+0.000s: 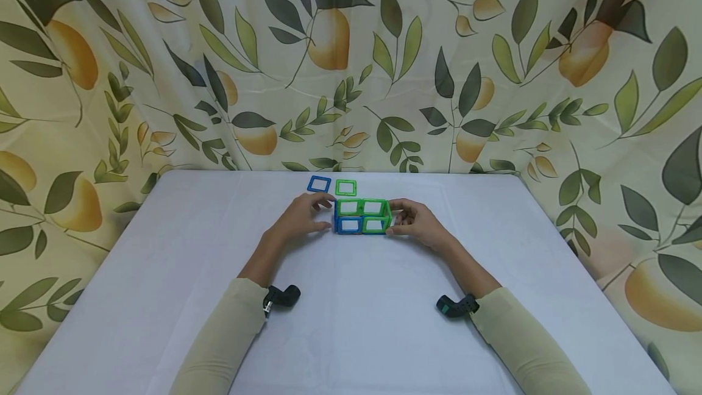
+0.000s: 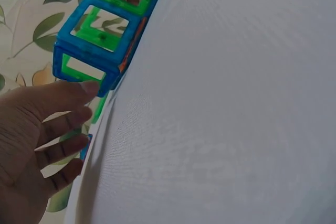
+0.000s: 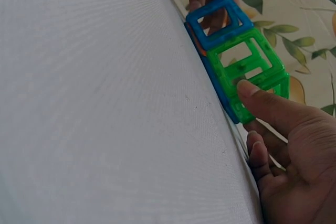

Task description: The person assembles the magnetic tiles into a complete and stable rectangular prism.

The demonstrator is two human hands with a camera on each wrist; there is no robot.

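Note:
A box built of green and blue magnetic tiles (image 1: 362, 217), open-framed squares, stands on the white table. At its left side is my left hand (image 1: 298, 217), fingers spread and loosely bent; in the left wrist view the thumb (image 2: 90, 88) overlaps a lower corner of the blue end tile (image 2: 86, 69). My right hand (image 1: 419, 223) holds the box's right end. In the right wrist view its thumb (image 3: 248, 88) lies on the green front tile (image 3: 244, 61), while the index fingertip is hidden behind the box.
Behind the box, a loose blue tile (image 1: 319, 184) and a loose green tile (image 1: 346, 187) lie flat near the far edge of the white-covered table (image 1: 351, 322). A curtain (image 1: 351, 108) with a fruit and leaf print hangs beyond that edge.

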